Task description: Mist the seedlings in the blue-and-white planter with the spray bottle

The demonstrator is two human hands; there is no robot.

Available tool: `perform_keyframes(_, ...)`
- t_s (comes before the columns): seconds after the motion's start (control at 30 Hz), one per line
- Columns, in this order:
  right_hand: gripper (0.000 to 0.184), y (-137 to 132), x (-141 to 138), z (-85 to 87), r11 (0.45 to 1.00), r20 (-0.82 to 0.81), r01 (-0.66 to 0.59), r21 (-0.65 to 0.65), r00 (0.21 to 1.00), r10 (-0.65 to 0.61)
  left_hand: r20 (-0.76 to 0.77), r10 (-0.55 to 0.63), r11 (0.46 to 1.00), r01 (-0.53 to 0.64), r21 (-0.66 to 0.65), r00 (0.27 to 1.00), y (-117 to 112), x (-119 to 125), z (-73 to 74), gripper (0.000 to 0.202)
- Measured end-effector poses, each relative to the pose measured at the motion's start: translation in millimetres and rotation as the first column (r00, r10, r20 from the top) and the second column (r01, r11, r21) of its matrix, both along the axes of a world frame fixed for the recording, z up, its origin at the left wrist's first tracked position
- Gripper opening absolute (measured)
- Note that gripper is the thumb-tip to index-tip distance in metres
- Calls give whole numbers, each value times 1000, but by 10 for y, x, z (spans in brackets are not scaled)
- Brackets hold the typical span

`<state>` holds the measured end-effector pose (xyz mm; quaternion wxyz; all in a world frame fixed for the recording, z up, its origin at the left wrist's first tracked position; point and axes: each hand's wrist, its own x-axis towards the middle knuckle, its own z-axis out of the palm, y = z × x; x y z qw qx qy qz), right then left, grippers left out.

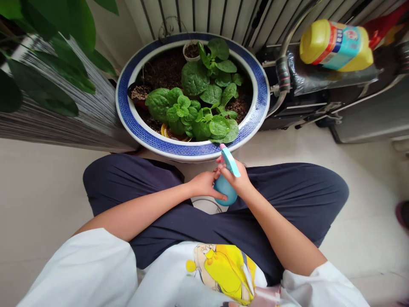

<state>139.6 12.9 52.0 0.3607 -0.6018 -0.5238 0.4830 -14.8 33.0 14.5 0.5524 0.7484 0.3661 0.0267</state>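
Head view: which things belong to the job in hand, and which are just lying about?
In the job, judging by the hands:
- spray bottle, held by left hand and right hand
- plants and pot, just beyond its nozzle

Apparently lying about:
- yellow bottle, on its side
- leaves, upper left

The oval planter (192,148) stands on the floor (367,183), beyond the person's folded legs (128,181), with a slatted panel (217,19) on its far side. Leafy plants (195,81) grow from the soil (164,70) inside it; a small pot (187,57) sits within, by the far rim. Houseplant leaves (64,70) hang at far left. At far right, a plastic bottle (338,46) lies on a plastic sheet (332,82). Near the planter's near rim, the spray bottle (225,195) is between left hand (204,184) and right hand (238,177).
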Motion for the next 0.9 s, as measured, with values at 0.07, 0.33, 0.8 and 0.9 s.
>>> perform_keyframes(0.07,17,-6,1,2,1000,-2,5,30,1000,-5,-11,-14,1000,14,8,1000,15,4,15,64)
perform_keyframes(0.33,21,15,28,-55,998,-18,-56,25,998,56,-2,4,1000,-4,14,1000,8,5,24,59)
perform_keyframes(0.8,33,60,8,-28,996,9,-18,-83,1000,19,28,43,996,-41,-78,999,-31,-2,-27,59)
perform_keyframes(0.9,25,49,6,-11,997,20,-8,-76,1000,10,20,29,996,-27,-91,999,-34,11,-8,61)
